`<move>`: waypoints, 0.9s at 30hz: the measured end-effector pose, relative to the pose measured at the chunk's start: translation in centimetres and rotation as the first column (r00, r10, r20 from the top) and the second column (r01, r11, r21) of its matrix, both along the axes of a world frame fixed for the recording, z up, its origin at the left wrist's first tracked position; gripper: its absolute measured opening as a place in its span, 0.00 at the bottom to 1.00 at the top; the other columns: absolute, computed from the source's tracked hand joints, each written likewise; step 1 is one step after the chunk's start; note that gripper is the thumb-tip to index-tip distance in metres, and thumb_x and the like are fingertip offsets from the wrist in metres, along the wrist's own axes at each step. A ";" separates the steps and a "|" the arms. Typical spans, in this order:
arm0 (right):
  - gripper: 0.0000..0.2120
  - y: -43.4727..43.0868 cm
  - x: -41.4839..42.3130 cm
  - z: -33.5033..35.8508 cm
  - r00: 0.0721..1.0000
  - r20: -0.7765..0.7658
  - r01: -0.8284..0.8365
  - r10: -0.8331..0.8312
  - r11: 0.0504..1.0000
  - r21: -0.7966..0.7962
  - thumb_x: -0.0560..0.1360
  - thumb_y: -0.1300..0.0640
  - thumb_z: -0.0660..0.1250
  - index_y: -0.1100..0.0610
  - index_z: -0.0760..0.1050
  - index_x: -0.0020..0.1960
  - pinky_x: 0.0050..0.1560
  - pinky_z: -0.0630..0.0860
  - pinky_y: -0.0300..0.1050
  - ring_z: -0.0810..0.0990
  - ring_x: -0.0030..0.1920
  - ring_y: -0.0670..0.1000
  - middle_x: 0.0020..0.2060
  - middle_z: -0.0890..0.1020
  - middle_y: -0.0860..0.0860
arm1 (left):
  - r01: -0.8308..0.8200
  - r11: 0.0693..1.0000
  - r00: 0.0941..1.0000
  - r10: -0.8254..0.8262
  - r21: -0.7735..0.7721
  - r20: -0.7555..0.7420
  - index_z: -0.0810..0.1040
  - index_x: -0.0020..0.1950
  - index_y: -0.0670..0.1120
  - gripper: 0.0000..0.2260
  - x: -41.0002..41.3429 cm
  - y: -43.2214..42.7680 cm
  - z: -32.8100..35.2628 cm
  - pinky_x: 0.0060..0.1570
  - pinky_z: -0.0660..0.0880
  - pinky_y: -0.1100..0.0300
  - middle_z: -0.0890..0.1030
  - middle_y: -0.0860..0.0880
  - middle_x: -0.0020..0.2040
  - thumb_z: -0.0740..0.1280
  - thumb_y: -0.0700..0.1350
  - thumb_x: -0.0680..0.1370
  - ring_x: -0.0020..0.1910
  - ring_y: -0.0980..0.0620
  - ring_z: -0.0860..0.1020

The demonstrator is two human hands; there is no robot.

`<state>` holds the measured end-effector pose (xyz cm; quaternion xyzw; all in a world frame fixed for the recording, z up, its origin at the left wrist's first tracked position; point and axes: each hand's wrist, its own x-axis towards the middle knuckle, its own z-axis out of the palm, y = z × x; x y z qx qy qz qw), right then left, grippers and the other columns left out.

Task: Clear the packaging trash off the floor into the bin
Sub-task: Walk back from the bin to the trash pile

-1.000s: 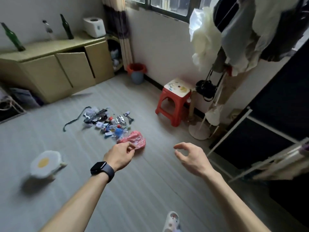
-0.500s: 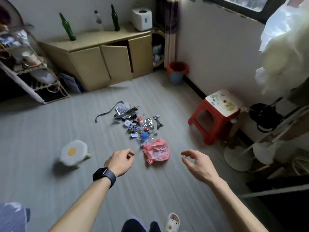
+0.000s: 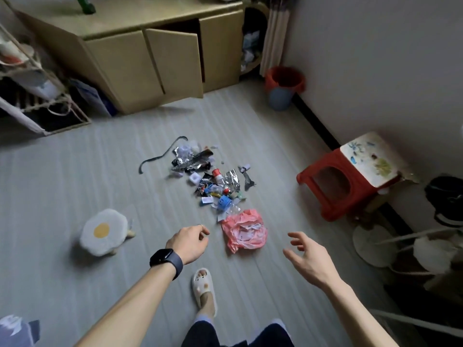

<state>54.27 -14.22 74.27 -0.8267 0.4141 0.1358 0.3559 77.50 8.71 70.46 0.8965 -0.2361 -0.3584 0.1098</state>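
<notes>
Head camera looked down on a grey floor (image 3: 75, 171) with both bare arms stretched forward. A pile of wrappers (image 3: 213, 179), foil scraps and small bits of packaging lay in the middle of the floor, with a dark strap (image 3: 160, 156) curling off its far left edge. At the near end of the pile sat a crumpled pink plastic bag (image 3: 244, 230), touching the closest scraps.

The left hand (image 3: 189, 242), with a dark watch (image 3: 166, 260) on its wrist, hovered just left of the pink bag with the fingers curled loosely inward and nothing in them. The right hand (image 3: 307, 259) hung to the right of the bag, fingers spread wide and empty. Neither hand touched any of the trash.

The bin (image 3: 283, 87), blue with a red liner folded over its rim, stood against the wall in the far corner, well apart from the pile; what it held could not be made out from this angle. A red stool (image 3: 350, 176) stood by the right wall, and a low round stool with a fried-egg cushion (image 3: 102, 231) sat to the left of the arms. A tan cabinet (image 3: 150, 58) ran along the far wall, one door ajar. One foot in a white slipper (image 3: 203, 284) stood between the arms.
</notes>
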 end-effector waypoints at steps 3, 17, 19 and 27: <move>0.28 -1.2 2.3 -2.8 0.995 -0.098 0.021 -0.018 0.999 0.038 0.72 0.43 0.70 0.46 0.67 0.70 0.57 0.76 0.47 0.79 0.56 0.49 0.59 0.80 0.49 | 0.061 0.996 0.997 -0.057 0.072 -0.057 0.76 0.60 0.58 0.12 3.1 -2.3 -2.7 0.57 0.75 0.56 0.81 0.56 0.57 0.61 0.53 0.77 0.57 0.49 0.78; 0.42 -12.3 11.0 -30.5 0.891 -0.350 0.405 -0.289 0.854 0.326 0.68 0.30 0.68 0.52 0.64 0.74 0.65 0.71 0.50 0.75 0.65 0.56 0.69 0.74 0.56 | 0.055 0.964 0.970 0.010 0.260 -0.241 0.69 0.69 0.55 0.19 5.4 -13.4 -27.1 0.58 0.74 0.53 0.73 0.49 0.65 0.61 0.52 0.77 0.54 0.45 0.81; 0.49 -13.8 12.0 -36.8 0.867 -0.380 0.458 -0.323 0.816 0.353 0.64 0.25 0.67 0.52 0.61 0.75 0.60 0.73 0.51 0.76 0.64 0.58 0.71 0.71 0.56 | -0.001 0.957 0.966 0.076 0.291 -0.248 0.68 0.70 0.54 0.20 5.1 -14.7 -33.1 0.59 0.73 0.54 0.72 0.47 0.67 0.61 0.51 0.79 0.59 0.44 0.78; 0.62 -16.2 15.4 -55.6 0.764 -0.486 0.618 -0.424 0.697 0.363 0.57 0.24 0.72 0.49 0.48 0.79 0.70 0.62 0.67 0.65 0.73 0.62 0.76 0.63 0.55 | -0.011 0.938 0.973 0.090 0.346 -0.213 0.64 0.74 0.51 0.24 7.0 -16.4 -51.7 0.62 0.72 0.48 0.64 0.46 0.71 0.62 0.52 0.78 0.64 0.42 0.72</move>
